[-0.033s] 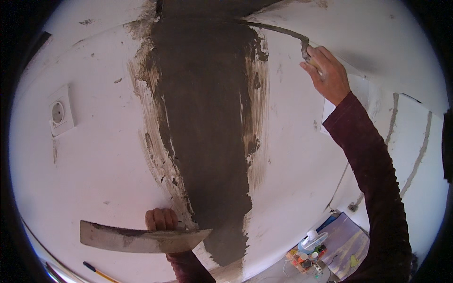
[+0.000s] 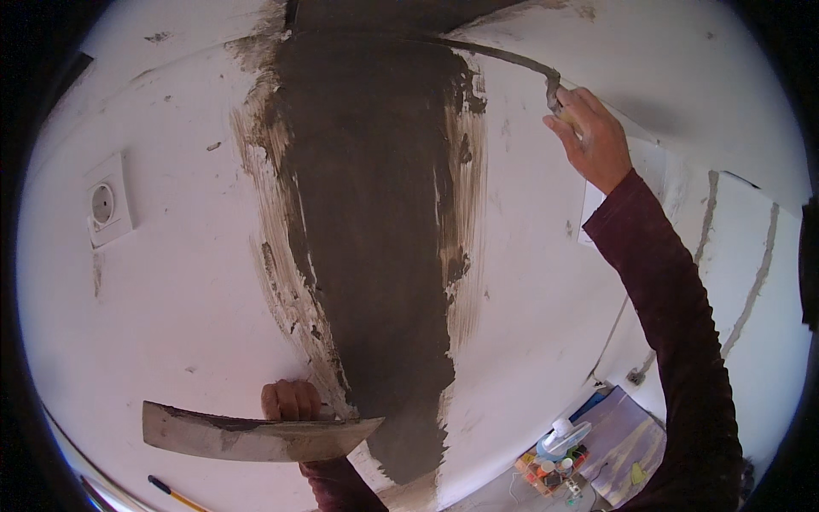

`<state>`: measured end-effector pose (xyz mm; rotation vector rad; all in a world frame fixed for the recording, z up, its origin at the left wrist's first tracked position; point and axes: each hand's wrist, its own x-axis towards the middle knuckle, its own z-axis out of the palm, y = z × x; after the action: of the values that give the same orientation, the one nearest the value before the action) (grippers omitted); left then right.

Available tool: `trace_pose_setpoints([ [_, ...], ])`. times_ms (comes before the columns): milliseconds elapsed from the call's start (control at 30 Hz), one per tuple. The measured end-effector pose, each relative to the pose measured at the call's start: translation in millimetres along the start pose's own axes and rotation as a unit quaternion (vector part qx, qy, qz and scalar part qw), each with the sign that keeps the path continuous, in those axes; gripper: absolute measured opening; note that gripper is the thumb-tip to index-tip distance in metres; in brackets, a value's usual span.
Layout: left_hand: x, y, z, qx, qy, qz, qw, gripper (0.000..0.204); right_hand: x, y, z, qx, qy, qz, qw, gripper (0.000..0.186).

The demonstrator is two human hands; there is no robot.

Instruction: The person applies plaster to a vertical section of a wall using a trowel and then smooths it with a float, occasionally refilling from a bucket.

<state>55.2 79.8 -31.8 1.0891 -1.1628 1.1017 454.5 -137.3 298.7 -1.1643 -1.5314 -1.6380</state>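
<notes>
My left hand (image 2: pixel 290 399) grips a wide metal plastering blade (image 2: pixel 247 433), smeared along its top edge, held level low in front of the wall. My right hand (image 2: pixel 595 141) is closed on the pale handle of a small trowel (image 2: pixel 554 98), up at the long thin dark joint where wall and the surface above meet. Between my hands runs a broad band of dark grey plaster (image 2: pixel 367 239), with ragged, streaked pale edges, down the white wall (image 2: pixel 200 290).
A socket (image 2: pixel 104 203) is on the left. At lower right are a crate of cups and bottles (image 2: pixel 546 469), a white-and-blue object (image 2: pixel 563 435) and a printed sheet (image 2: pixel 623 435). Grey filled channels (image 2: pixel 751 290) run down the right wall. A yellow-handled tool (image 2: pixel 179 495) shows bottom left.
My right hand and the small trowel sit very slightly lower. My left hand and the wide blade have barely shifted.
</notes>
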Motion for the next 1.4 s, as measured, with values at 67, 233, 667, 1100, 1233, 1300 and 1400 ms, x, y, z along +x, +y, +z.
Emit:
trace_pose_setpoints([
  [67,2,-2,0,0.000,-0.001,0.005,1.000,0.025,-1,-1,2,0.012,-0.014,0.018,1.000,0.031],
  [233,1,-8,9,0.005,0.049,0.015,0.999,0.030,0,-1,10,0.006,-0.024,0.031,0.999,0.032],
  [667,-3,-7,11,0.104,-0.016,-0.012,0.994,0.034,5,-2,20,0.038,-0.031,0.050,0.998,0.034],
  [1100,6,-8,-6,-0.040,-0.121,-0.055,0.990,0.030,11,10,19,-0.010,0.008,0.007,1.000,0.034],
  [1233,10,-12,4,-0.007,-0.098,-0.052,0.994,0.039,-11,7,13,0.008,0.059,-0.002,0.998,0.029],
  [1300,12,-9,5,-0.006,-0.112,-0.046,0.993,0.040,-10,-8,2,0.056,0.082,-0.020,0.995,0.028],
  [1400,15,-9,6,-0.011,-0.129,-0.049,0.990,0.041,-4,-9,5,0.062,0.028,-0.036,0.997,0.030],
])
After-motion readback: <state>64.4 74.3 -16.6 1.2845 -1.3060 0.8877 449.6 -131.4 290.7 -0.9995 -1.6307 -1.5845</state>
